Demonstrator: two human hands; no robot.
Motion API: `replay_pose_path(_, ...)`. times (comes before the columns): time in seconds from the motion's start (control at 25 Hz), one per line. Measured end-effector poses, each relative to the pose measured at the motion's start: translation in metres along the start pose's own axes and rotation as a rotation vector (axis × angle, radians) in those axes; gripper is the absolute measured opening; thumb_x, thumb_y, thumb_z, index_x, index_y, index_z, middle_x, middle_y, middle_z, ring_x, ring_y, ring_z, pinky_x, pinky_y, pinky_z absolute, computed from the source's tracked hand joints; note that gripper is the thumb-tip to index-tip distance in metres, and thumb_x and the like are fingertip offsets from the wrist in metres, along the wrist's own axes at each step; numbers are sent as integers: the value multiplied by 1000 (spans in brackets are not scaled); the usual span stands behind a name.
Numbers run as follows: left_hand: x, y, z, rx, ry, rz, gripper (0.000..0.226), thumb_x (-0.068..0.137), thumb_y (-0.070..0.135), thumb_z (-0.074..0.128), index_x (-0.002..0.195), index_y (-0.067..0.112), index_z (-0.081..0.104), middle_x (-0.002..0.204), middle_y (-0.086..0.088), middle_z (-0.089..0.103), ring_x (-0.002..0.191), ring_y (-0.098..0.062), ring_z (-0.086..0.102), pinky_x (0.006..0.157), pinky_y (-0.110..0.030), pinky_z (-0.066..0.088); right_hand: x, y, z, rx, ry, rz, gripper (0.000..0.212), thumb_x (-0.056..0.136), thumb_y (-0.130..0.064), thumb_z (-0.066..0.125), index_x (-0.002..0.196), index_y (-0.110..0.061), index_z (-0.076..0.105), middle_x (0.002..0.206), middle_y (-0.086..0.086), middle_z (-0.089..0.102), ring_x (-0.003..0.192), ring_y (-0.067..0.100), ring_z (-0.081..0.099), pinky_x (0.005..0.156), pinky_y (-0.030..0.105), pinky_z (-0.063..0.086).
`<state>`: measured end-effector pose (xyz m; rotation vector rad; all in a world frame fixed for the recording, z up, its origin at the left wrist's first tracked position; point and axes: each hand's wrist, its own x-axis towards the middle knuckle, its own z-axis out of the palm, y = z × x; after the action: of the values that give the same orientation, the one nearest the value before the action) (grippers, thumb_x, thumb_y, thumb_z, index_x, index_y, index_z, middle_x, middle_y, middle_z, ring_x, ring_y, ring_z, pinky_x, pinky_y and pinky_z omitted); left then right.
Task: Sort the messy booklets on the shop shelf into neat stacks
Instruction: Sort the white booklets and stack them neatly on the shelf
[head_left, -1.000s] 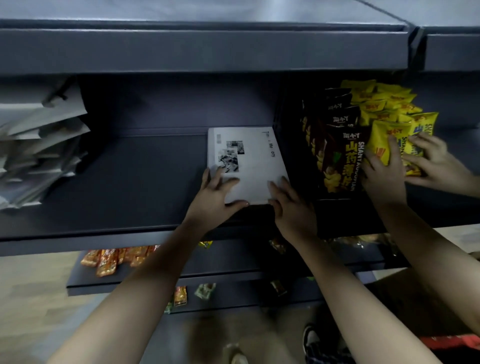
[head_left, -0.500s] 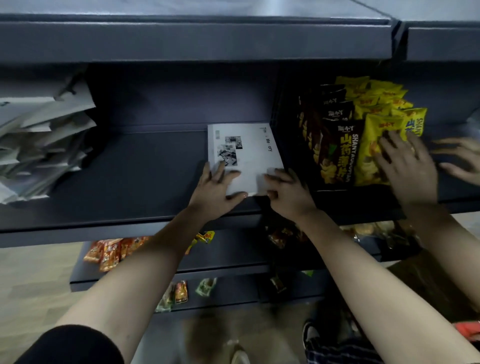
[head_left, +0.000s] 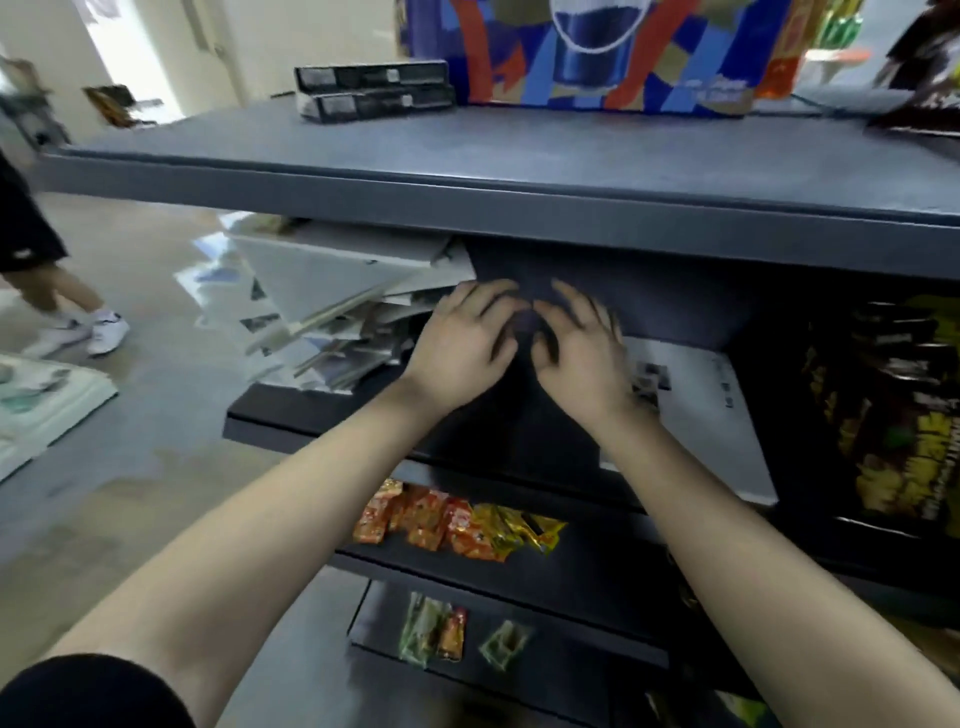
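A messy heap of white booklets (head_left: 332, 291) leans at the left end of the dark grey shelf (head_left: 311, 415), their edges splayed at odd angles. One white booklet (head_left: 696, 415) lies flat on the shelf to the right. My left hand (head_left: 462, 343) and my right hand (head_left: 582, 353) hover side by side over the bare shelf between heap and flat booklet. Both have spread fingers and hold nothing. The left hand's fingertips are close to the heap's right edge. The right wrist covers the flat booklet's left part.
Black and yellow snack bags (head_left: 893, 426) stand right of the flat booklet. Dark boxes (head_left: 371, 91) and a colourful carton (head_left: 597, 52) sit on the top shelf. Small snack packets (head_left: 447, 525) lie on lower shelves. More booklets (head_left: 41, 410) lie on the floor; a person's legs (head_left: 67, 306) at left.
Both hands have left the flat booklet and moved left toward the heap. The view swung left and up; the other person's hands at the snack bags are out of view.
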<state>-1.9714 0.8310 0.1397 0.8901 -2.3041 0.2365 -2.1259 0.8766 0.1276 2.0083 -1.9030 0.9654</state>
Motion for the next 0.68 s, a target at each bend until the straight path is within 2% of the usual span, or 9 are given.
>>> replay_pose_path(0.16, -26, -68, -51, 134, 123, -113, 34, 77, 24, 47, 107, 17, 63, 117, -6, 63, 100, -26, 47, 82, -37, 38, 34, -76, 26, 86, 19, -140, 47, 79, -28, 39, 118, -18, 62, 132, 12, 53, 121, 38, 47, 100, 54, 38)
replay_pose_path(0.24, -42, -100, -71, 189, 130, -200, 34, 76, 25, 48, 107, 18, 62, 118, -5, 62, 102, -28, 49, 82, -37, 40, 47, -106, 39, 117, 29, -175, 44, 80, -29, 40, 114, -16, 65, 127, 13, 56, 117, 39, 50, 99, 55, 39)
replay_pose_path(0.36, -58, -146, -101, 245, 91, -314, 40, 77, 28, 45, 111, 16, 63, 121, -7, 61, 106, -35, 53, 87, -42, 43, 71, -147, 55, 124, 12, -199, 43, 84, -33, 42, 116, -14, 65, 125, 14, 58, 113, 39, 52, 101, 52, 38)
replay_pose_path(0.52, -62, -200, -120, 243, -24, -473, 44, 86, 24, 54, 129, 17, 51, 137, -6, 49, 124, -33, 41, 99, -42, 33, 102, -180, 75, 15, -182, -177, 47, 89, -32, 53, 134, -20, 49, 138, 10, 48, 126, 34, 41, 107, 43, 30)
replay_pose_path(0.68, -56, -231, -113, 157, -102, -456, 51, 89, 31, 50, 138, 21, 41, 145, -3, 41, 131, -32, 35, 107, -42, 28, 122, -182, 90, -54, -281, -65, 51, 93, -44, 42, 140, -26, 37, 142, 10, 42, 128, 35, 40, 105, 44, 34)
